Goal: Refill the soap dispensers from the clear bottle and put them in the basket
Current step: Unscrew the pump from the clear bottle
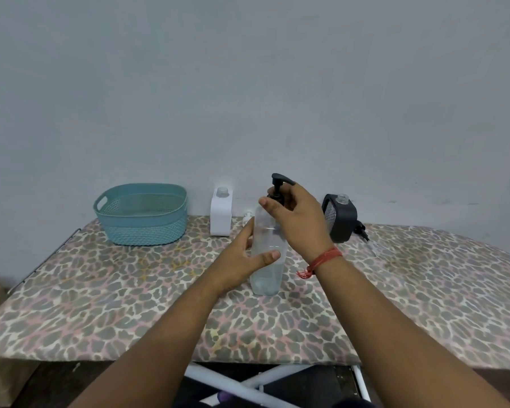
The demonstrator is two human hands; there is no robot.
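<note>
A tall clear bottle (pixel 265 254) stands upright in the middle of the leopard-print board (pixel 130 290). My left hand (pixel 242 254) is wrapped around its body. My right hand (pixel 298 219) grips the black pump head (pixel 277 184) at the bottle's neck. A white soap dispenser (pixel 221 213) with its neck uncapped stands behind on the left. A black soap dispenser (pixel 340 219), also uncapped, stands behind on the right. The teal basket (pixel 142 214) sits at the back left and looks empty.
A small white pump part (pixel 248 216) lies behind the bottle, mostly hidden. A black pump piece (pixel 361 231) lies right of the black dispenser. The grey wall runs along the board's back edge. White frame legs (pixel 248 384) show below the front edge.
</note>
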